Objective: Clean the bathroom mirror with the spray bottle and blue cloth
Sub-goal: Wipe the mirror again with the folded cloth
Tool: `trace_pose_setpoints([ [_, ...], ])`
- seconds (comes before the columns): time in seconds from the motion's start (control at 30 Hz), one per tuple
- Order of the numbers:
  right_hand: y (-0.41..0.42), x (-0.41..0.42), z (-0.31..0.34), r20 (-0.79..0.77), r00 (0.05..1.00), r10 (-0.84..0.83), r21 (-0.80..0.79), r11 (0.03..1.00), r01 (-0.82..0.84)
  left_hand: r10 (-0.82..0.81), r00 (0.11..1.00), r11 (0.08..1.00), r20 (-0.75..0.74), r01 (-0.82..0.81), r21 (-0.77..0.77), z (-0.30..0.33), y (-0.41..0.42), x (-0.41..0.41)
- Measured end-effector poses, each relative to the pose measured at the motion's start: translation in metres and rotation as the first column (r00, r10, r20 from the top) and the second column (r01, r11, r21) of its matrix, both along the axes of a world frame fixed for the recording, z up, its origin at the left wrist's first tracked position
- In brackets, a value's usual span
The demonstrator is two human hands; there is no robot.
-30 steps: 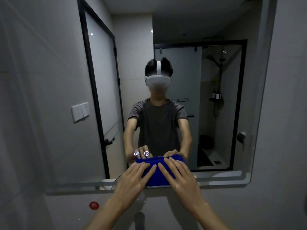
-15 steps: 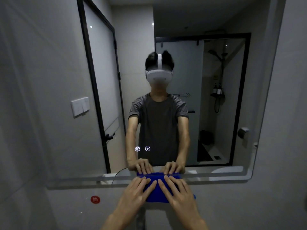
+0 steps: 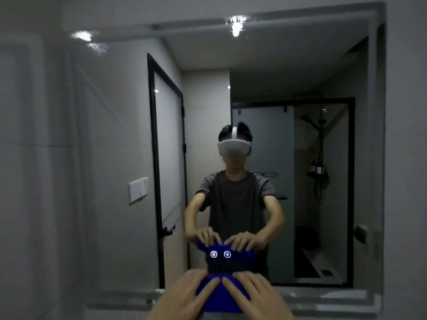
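Observation:
The blue cloth [image 3: 221, 296] lies flat against the bathroom mirror [image 3: 254, 77] near its lower edge. My left hand [image 3: 182, 296] presses on the cloth's left half with straight, spread fingers. My right hand [image 3: 256, 295] presses on its right half the same way. The mirror reflects both hands, the cloth and a person in a grey T-shirt wearing a white headset. Two small lit touch icons [image 3: 220, 254] glow in the glass just above my hands. No spray bottle is in view.
The mirror's frosted border [image 3: 323, 296] runs along the bottom and right sides. Grey tiled wall [image 3: 34, 181] fills the left. The reflection shows a black-framed door, a wall switch and a glass shower stall.
Both hands slid the cloth down to the mirror's bottom edge, then back up a little. The view has tilted upward, and the mirror's top edge and ceiling lights now show.

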State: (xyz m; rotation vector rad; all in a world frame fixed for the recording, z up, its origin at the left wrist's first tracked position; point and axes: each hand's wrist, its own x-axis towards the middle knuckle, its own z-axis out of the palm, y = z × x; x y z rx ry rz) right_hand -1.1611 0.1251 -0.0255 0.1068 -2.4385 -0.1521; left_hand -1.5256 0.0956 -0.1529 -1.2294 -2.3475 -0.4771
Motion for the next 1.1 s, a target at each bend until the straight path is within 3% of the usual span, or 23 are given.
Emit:
trace_pose_setpoints([
  [0.03,-0.001,0.000,0.016,0.030,0.995,-0.093,0.115,0.989,0.089,-0.086,0.989,0.996,-0.116,0.086,-0.003,0.059,-0.055,0.086],
  [0.07,-0.001,0.002,0.037,-0.074,0.995,-0.068,0.206,0.975,0.082,-0.152,0.919,0.986,-0.364,0.118,-0.114,0.138,-0.110,0.178],
  [0.1,0.006,0.006,0.055,-0.184,0.983,-0.006,0.274,0.960,0.057,-0.212,0.905,0.976,-0.370,0.179,-0.123,0.204,-0.168,0.250],
  [0.13,0.004,0.005,0.082,-0.214,0.977,-0.018,0.288,0.954,0.080,-0.162,0.693,0.987,-0.703,0.132,-0.097,0.241,-0.231,0.281],
  [0.17,-0.007,0.000,0.115,-0.211,0.976,-0.048,0.269,0.957,0.106,-0.115,0.681,0.989,-0.723,0.150,-0.016,0.258,-0.185,0.249],
  [0.2,-0.017,-0.003,0.145,-0.237,0.968,-0.081,0.266,0.953,0.145,-0.063,0.774,0.998,-0.631,0.036,-0.055,0.284,-0.199,0.247],
  [0.27,-0.025,-0.016,0.198,-0.297,0.952,-0.071,0.307,0.937,0.166,-0.110,0.792,0.992,-0.600,0.054,-0.111,0.336,-0.190,0.225],
  [0.4,-0.035,-0.029,0.289,-0.388,0.917,-0.096,0.369,0.895,0.250,-0.076,0.654,0.997,-0.753,0.042,-0.065,0.425,-0.206,0.210],
  [0.63,-0.050,-0.034,0.407,-0.490,0.867,-0.091,0.419,0.848,0.325,0.031,0.612,0.995,-0.791,0.057,0.082,0.536,-0.208,0.199],
  [1.1,-0.006,-0.074,0.509,-0.634,0.764,-0.116,0.372,0.821,0.433,0.150,0.580,0.956,-0.800,0.121,0.267,0.631,-0.152,0.170],
])
